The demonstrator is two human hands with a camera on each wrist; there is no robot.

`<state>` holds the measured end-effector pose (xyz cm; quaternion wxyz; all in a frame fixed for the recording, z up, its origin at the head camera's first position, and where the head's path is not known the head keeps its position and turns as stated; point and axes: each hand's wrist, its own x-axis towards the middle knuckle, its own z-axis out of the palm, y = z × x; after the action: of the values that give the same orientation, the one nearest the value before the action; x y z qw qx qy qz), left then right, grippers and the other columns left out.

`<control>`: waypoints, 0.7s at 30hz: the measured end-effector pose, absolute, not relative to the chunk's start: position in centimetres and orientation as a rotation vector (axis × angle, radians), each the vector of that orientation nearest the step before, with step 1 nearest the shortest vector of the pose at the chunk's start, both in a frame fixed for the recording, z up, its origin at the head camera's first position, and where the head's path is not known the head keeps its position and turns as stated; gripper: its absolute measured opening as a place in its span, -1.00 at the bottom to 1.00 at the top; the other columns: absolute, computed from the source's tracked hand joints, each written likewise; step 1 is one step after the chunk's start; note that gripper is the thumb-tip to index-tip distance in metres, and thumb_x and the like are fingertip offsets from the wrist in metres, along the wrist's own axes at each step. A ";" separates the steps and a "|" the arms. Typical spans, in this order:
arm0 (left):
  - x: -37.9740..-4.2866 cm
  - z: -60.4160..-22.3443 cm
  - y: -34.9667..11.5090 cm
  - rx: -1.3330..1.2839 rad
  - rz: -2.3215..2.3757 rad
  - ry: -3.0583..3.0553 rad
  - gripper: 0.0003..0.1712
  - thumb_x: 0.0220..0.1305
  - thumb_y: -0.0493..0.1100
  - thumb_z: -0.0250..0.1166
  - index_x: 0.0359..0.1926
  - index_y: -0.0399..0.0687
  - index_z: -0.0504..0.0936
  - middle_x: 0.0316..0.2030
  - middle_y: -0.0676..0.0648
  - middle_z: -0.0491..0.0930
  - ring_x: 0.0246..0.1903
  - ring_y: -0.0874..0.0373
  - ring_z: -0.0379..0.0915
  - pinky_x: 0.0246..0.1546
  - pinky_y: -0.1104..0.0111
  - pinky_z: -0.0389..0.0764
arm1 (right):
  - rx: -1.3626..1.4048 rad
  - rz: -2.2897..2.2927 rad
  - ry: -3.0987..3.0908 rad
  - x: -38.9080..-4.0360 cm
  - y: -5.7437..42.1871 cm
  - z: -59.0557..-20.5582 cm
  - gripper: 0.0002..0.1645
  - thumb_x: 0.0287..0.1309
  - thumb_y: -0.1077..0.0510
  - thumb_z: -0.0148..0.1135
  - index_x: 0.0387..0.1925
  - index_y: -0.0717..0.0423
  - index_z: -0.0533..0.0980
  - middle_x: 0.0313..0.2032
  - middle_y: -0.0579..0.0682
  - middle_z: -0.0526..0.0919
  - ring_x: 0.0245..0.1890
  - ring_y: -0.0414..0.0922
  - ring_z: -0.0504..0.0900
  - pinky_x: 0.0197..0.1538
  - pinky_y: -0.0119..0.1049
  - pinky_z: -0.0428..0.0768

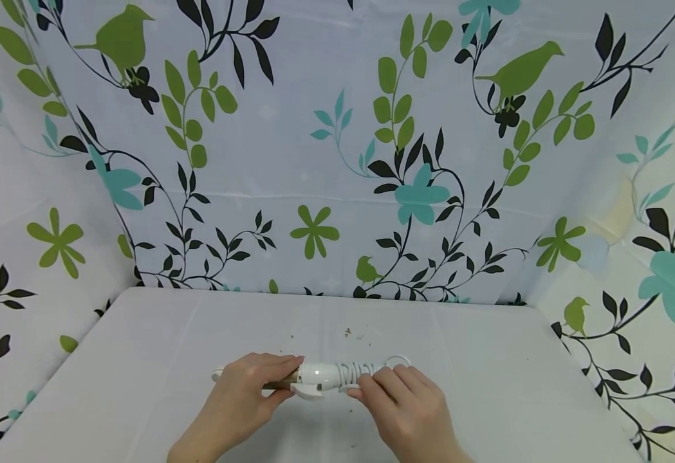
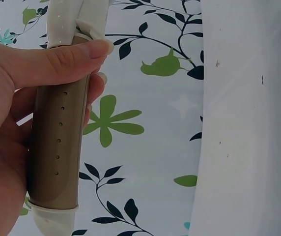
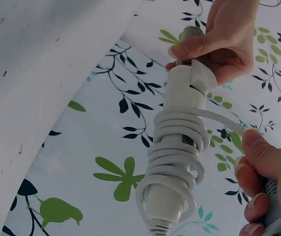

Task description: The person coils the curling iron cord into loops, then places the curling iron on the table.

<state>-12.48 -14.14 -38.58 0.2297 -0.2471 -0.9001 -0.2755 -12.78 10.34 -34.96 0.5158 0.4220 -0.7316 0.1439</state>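
A curling iron (image 1: 318,374) with a white handle is held level above the table in the head view. My left hand (image 1: 241,395) grips its brown barrel (image 2: 59,142), which has a row of small holes and a white tip (image 2: 54,219). Several loops of white cord (image 3: 177,152) wind round the handle. With thumb and fingers, my right hand (image 1: 409,408) pinches the free stretch of cord beside the handle. A ribbed grey piece (image 3: 272,189), perhaps the plug end, sits partly hidden in that hand.
Small brown crumbs (image 1: 347,332) lie on the white table (image 1: 459,347) beyond the hands. A cloth printed with leaves, birds and flowers (image 1: 291,154) hangs behind the table and along both sides.
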 end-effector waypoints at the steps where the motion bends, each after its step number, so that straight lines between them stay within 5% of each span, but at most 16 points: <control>1: -12.4 -38.6 -14.2 -0.674 -0.761 -2.479 -0.38 -0.33 -0.31 0.57 -0.08 0.04 0.70 -0.18 0.09 0.68 -0.25 0.24 0.56 -0.34 0.69 0.52 | 1.030 0.361 -1.766 -13.0 10.4 -34.8 -0.58 0.30 -0.02 0.04 -0.55 0.12 0.59 -0.60 -0.11 0.50 -0.63 -0.24 0.40 -0.54 -0.53 0.48; 9: -12.4 -38.5 -14.4 -0.685 -0.723 -2.472 -0.39 -0.30 -0.29 0.56 -0.06 0.04 0.69 -0.17 0.07 0.68 -0.23 0.22 0.58 -0.33 0.61 0.56 | 1.170 0.506 -1.900 -14.4 10.7 -34.7 -0.72 0.33 0.11 0.03 -0.42 0.12 0.59 -0.48 -0.14 0.52 -0.53 -0.25 0.36 -0.44 -0.59 0.42; 21: -12.1 -38.1 -14.4 -0.697 -0.779 -2.481 -0.38 -0.31 -0.34 0.55 -0.07 0.04 0.70 -0.17 0.11 0.68 -0.26 0.25 0.57 -0.38 0.66 0.53 | 1.091 0.623 -2.039 -16.4 11.4 -34.5 -0.82 -0.01 -0.01 0.37 -0.42 0.00 0.67 -0.43 -0.17 0.55 -0.45 -0.24 0.50 -0.38 -0.51 0.53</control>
<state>-12.10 -14.45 -38.05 0.2230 -0.2524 -0.8984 -0.2820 -16.44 11.40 -34.53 0.3647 0.4243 -0.7927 0.2421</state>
